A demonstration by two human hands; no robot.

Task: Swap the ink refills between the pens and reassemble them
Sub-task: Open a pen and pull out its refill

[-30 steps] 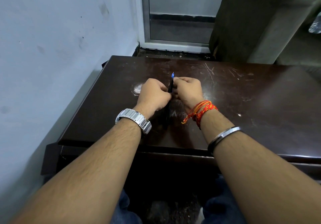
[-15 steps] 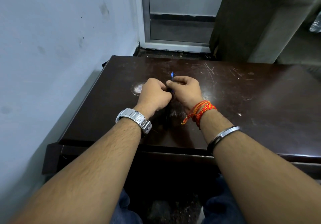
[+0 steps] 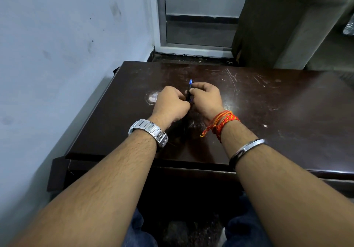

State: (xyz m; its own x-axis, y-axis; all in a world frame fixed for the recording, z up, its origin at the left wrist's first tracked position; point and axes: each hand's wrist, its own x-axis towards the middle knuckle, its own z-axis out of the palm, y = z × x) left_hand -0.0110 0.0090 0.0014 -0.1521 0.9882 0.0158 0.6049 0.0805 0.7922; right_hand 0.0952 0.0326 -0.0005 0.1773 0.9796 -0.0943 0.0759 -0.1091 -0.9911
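Since half a second ago the right hand (image 3: 206, 98) has opened its hold a little at the thumb side, so more of the pen (image 3: 188, 93) shows between the two fists; a second ago about as much of it showed. The forearms and the head view have barely shifted.

The dark wooden table (image 3: 277, 116) fills the middle of the view, scratched and bare apart from a pale worn patch (image 3: 152, 97) just left of the hands. Both forearms reach forward over its near edge and meet at its centre.

The left hand (image 3: 170, 103), with a steel watch (image 3: 148, 131) at the wrist, is curled shut around the lower part of the pen. The right hand, with red threads (image 3: 223, 121) and a metal bangle (image 3: 247, 149) behind it, pinches the upper part with fingertips and thumb. The two hands touch or nearly touch across the barrel.

The pen stands between them, its long axis running away from the person and slightly upward, the blue tip (image 3: 190, 82) pointing to the far edge. Both hands are equally near it. Judging by this grip, any twisting or pulling apart would run along that axis, the right hand drawing toward the tip end. Whether a second pen lies in the shadow under the wrists cannot be told.
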